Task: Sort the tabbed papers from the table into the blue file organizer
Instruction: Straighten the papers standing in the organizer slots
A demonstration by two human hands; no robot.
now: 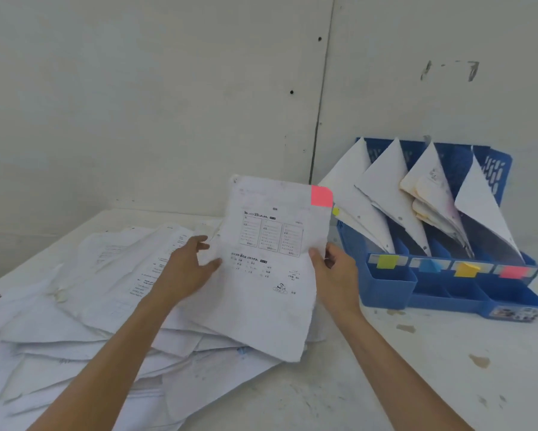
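Note:
A printed sheet [273, 275] with a pink tab [321, 196] at its top right corner is held up above the table. My left hand [188, 269] pinches its left edge, thumb on the front. My right hand [336, 275] grips its right edge. To the right stands the blue file organizer [392, 290] with four slots, marked along the front by a green tab [387, 261], a blue tab [429, 265], a yellow tab [466, 269] and a pink tab [513, 272]. White papers lean in each slot.
A loose heap of white papers [90, 321] covers the left half of the white table [416, 368]. A pale wall rises close behind the table and the organizer. Scuff marks dot the table at the right.

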